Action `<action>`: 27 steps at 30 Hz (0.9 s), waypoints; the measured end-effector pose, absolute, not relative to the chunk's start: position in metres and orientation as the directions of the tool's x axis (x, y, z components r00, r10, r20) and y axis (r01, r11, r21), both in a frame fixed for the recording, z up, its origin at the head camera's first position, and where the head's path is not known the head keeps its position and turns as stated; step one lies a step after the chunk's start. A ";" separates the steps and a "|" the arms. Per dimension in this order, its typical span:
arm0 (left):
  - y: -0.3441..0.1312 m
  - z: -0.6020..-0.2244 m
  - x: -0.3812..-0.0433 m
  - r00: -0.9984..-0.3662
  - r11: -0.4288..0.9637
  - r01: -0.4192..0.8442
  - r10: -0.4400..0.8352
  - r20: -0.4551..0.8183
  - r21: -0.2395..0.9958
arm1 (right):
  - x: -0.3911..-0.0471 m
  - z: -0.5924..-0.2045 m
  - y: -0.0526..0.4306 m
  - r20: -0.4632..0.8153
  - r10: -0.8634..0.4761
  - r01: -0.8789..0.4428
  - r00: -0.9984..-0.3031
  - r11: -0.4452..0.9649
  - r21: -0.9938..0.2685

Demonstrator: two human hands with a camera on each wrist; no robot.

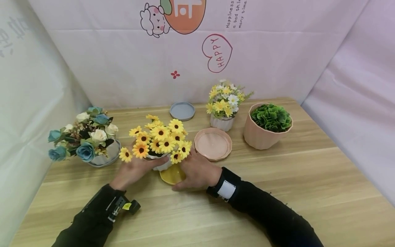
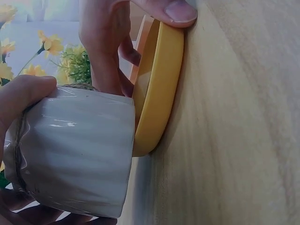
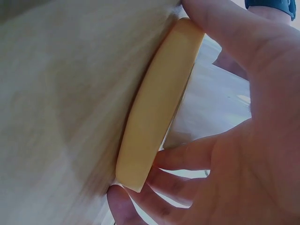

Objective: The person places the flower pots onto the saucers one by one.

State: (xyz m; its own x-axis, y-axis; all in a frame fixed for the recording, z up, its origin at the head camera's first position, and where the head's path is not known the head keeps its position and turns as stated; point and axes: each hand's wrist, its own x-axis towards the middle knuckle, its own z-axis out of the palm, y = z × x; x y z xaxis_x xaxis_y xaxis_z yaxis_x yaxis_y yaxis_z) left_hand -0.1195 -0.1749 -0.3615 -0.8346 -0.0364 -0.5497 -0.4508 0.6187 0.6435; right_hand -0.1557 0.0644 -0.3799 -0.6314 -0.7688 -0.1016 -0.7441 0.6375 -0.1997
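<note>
My left hand [image 1: 133,171] grips a white ribbed flowerpot [image 2: 75,145] of yellow artificial sunflowers [image 1: 160,134], its thumb near the twine-wrapped rim. In the left wrist view the pot's base sits right at the edge of a yellow saucer [image 2: 169,70], which lies on the wooden table. My right hand [image 1: 200,170] spans this saucer from the right, with the thumb at its near edge and the fingers around the far side. The right wrist view shows the saucer's outer wall [image 3: 152,108] between thumb and fingers, with the white pot just behind it.
Blue and cream roses [image 1: 86,135] in a pot on a grey saucer stand at left. A pink saucer [image 1: 213,144] lies right of my right hand; a blue-grey saucer [image 1: 182,111] lies behind. Potted daisies [image 1: 223,99] and a pink pot [image 1: 262,135] with green leaves stand at back right.
</note>
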 end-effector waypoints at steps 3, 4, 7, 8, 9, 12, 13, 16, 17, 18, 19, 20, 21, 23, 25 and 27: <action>-0.175 -0.363 -0.120 -0.855 0.633 -0.421 -0.038 -0.518 0.650 | -0.155 -0.380 0.064 -0.136 -0.756 -0.734 -0.640 0.654 -0.181; -0.175 -0.364 -0.120 -0.867 0.638 -0.405 -0.041 -0.496 0.655 | -0.154 -0.380 0.064 -0.146 -0.750 -0.729 -0.645 0.661 -0.176; -0.175 -0.366 -0.121 -0.891 0.630 -0.385 -0.065 -0.448 0.674 | -0.153 -0.380 0.063 -0.150 -0.742 -0.722 -0.654 0.671 -0.170; -0.175 -0.366 -0.122 -0.899 0.625 -0.378 -0.071 -0.433 0.683 | -0.152 -0.381 0.063 -0.145 -0.741 -0.722 -0.655 0.671 -0.168; -0.175 -0.367 -0.122 -0.902 0.617 -0.378 -0.079 -0.424 0.690 | -0.152 -0.381 0.063 -0.139 -0.742 -0.723 -0.656 0.670 -0.167; -0.174 -0.369 -0.124 -0.914 0.607 -0.364 -0.086 -0.397 0.707 | -0.151 -0.383 0.064 -0.120 -0.746 -0.730 -0.655 0.666 -0.153; -0.174 -0.370 -0.124 -0.918 0.607 -0.355 -0.085 -0.387 0.711 | -0.151 -0.383 0.064 -0.120 -0.746 -0.731 -0.655 0.666 -0.150; -0.174 -0.372 -0.124 -0.941 0.602 -0.304 -0.071 -0.330 0.738 | -0.150 -0.384 0.064 -0.130 -0.742 -0.726 -0.658 0.671 -0.150; -0.174 -0.373 -0.124 -0.950 0.597 -0.283 -0.063 -0.307 0.751 | -0.150 -0.384 0.064 -0.136 -0.739 -0.724 -0.659 0.673 -0.151; -0.175 -0.374 -0.124 -0.957 0.590 -0.262 -0.057 -0.285 0.764 | -0.150 -0.383 0.064 -0.142 -0.737 -0.721 -0.660 0.676 -0.152; -0.175 -0.375 -0.124 -0.964 0.583 -0.239 -0.049 -0.260 0.776 | -0.150 -0.383 0.064 -0.149 -0.736 -0.719 -0.661 0.677 -0.156; -0.175 -0.376 -0.125 -0.971 0.575 -0.214 -0.042 -0.234 0.789 | -0.151 -0.383 0.064 -0.154 -0.733 -0.716 -0.662 0.680 -0.158; -0.175 -0.377 -0.125 -0.977 0.567 -0.193 -0.035 -0.211 0.801 | -0.151 -0.383 0.064 -0.159 -0.732 -0.715 -0.663 0.681 -0.158; -0.176 -0.378 -0.126 -0.983 0.550 -0.167 -0.026 -0.183 0.818 | -0.152 -0.383 0.064 -0.163 -0.731 -0.715 -0.662 0.682 -0.155; -0.177 -0.380 -0.128 -0.989 0.523 -0.132 -0.016 -0.145 0.842 | -0.153 -0.383 0.064 -0.161 -0.733 -0.717 -0.661 0.680 -0.155; -0.177 -0.381 -0.129 -0.992 0.500 -0.113 -0.011 -0.124 0.858 | -0.154 -0.382 0.063 -0.156 -0.736 -0.720 -0.659 0.677 -0.154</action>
